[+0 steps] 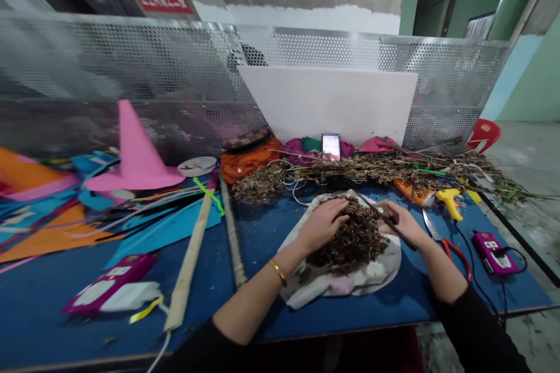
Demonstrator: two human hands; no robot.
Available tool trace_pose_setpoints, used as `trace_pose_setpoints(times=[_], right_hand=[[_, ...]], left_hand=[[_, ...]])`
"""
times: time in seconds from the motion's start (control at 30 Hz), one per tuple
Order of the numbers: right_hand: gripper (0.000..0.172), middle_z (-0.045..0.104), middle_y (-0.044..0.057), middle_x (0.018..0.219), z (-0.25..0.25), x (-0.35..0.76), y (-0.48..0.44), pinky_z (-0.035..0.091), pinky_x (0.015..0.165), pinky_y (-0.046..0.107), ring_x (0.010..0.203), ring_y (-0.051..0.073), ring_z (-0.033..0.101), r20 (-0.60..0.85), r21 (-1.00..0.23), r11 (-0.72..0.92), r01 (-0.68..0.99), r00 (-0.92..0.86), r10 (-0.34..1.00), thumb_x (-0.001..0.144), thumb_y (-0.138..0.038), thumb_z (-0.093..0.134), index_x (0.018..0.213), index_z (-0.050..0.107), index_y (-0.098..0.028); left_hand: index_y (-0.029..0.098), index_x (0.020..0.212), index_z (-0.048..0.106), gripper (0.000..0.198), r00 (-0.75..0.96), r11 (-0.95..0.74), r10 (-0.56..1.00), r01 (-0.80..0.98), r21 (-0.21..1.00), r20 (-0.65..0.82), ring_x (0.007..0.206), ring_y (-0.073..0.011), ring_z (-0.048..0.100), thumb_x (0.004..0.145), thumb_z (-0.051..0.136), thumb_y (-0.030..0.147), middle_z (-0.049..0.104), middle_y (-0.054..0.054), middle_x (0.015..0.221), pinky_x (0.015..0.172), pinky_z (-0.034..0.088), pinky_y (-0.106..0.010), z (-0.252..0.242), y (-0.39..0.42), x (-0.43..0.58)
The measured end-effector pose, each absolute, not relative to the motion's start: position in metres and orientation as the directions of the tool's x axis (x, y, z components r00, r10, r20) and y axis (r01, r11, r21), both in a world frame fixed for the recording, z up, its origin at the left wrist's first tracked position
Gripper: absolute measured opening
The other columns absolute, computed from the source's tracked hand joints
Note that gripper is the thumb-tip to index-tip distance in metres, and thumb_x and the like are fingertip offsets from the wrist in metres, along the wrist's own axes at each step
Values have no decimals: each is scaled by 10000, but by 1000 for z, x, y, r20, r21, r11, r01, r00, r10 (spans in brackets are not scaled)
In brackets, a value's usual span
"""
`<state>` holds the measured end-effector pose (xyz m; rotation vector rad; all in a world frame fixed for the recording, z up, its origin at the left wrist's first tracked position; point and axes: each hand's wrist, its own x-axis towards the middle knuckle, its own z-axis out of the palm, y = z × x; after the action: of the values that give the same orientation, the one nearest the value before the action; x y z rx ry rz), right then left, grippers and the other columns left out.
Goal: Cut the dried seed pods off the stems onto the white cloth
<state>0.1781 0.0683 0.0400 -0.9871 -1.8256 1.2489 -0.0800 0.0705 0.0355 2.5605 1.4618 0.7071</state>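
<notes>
A brown heap of dried plant bits (350,245) lies on a pale cloth (301,297) at the front of the blue table. My left hand (324,222), a gold bangle (278,273) at its wrist, rests flat on the heap's left side with fingers stretched out. On the right side of the heap, my right hand (399,222) is closed around a thin dark stick (409,240). The stick slants across the heap's upper right edge. The tips of the right fingers are partly hidden behind it.
Red-handled scissors (457,256), a yellow glue gun (450,203) and a purple power strip (494,253) lie right. Dried branches (385,168) span the back, near a lit phone (331,147). Leftward are wooden sticks (189,268), a pink cone hat (133,151) and another power strip (109,282).
</notes>
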Motion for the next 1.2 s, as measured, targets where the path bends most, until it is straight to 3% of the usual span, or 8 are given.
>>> trace_pose_setpoints(times=[0.1, 0.2, 0.33, 0.5, 0.6, 0.83, 1.0, 1.2], right_hand=[[521, 483, -52, 656, 38, 179, 75, 337, 505, 212, 530, 83, 426, 148, -987, 158, -10, -405, 902, 686, -472, 675, 1095, 528, -185], [513, 472, -60, 622, 34, 177, 77, 326, 472, 207, 481, 70, 401, 102, -995, 91, -49, -327, 940, 672, -489, 684, 1056, 542, -181], [496, 454, -73, 574, 29, 173, 78, 308, 446, 197, 463, 68, 397, 95, -995, 82, -54, -309, 946, 652, -481, 697, 1021, 557, -180], [478, 458, -76, 569, 26, 172, 79, 325, 434, 191, 459, 66, 403, 86, -996, 75, -48, -296, 951, 650, -478, 699, 1005, 562, -189], [470, 472, -71, 575, 27, 170, 78, 321, 422, 185, 454, 61, 399, 57, -997, 42, -60, -282, 958, 652, -485, 696, 989, 562, -185], [446, 470, -71, 571, 29, 166, 72, 320, 419, 178, 447, 54, 391, 5, -999, -8, -47, -267, 964, 652, -474, 696, 956, 570, -173], [470, 490, -66, 572, 26, 165, 73, 320, 412, 179, 430, 53, 398, -32, -997, -52, -64, -280, 959, 631, -501, 708, 949, 577, -181], [499, 496, -66, 558, 19, 165, 79, 314, 387, 177, 406, 50, 386, -53, -997, -65, -39, -253, 966, 604, -539, 715, 917, 571, -178]], left_hand=[[206, 1307, 485, 662, 506, -587, 801, 769, 253, 320, 1281, -284, 389, 777, 520, 602, 462, -116, 1382, 1080, 283, -476, 35, 68, -45], [197, 1233, 553, 746, 545, -606, 790, 763, 224, 282, 1249, -327, 409, 642, 632, 645, 478, -132, 1350, 1060, 304, -487, 33, 64, -15], [153, 921, 679, 219, 584, -622, 781, 760, 191, 220, 1050, -247, 569, 773, 555, 258, 652, -118, 1066, 965, 426, -375, 26, 66, -3], [172, 1006, 647, 348, 361, -518, 826, 790, 330, 433, 987, -185, 599, 765, 417, 73, 672, -68, 1058, 925, 466, -353, 27, 73, -40], [164, 1079, 635, 432, 366, -483, 860, 809, 334, 356, 1061, -183, 579, 749, 382, 48, 659, -71, 1121, 979, 436, -382, 24, 71, -67], [215, 1448, 232, 639, 662, -676, 735, 699, 233, 147, 1392, -241, 201, 883, 435, 433, 214, -107, 1520, 1118, 212, -446, 7, 49, -85], [204, 1468, 130, 831, 628, -634, 773, 755, 169, 90, 1401, -292, 143, 816, 399, 643, 159, -142, 1528, 1106, 158, -502, -1, 53, -74], [141, 1473, 34, 916, 620, -636, 772, 754, 167, 142, 1406, -282, 121, 806, 365, 674, 153, -165, 1525, 1118, 107, -477, 10, 46, -75]])
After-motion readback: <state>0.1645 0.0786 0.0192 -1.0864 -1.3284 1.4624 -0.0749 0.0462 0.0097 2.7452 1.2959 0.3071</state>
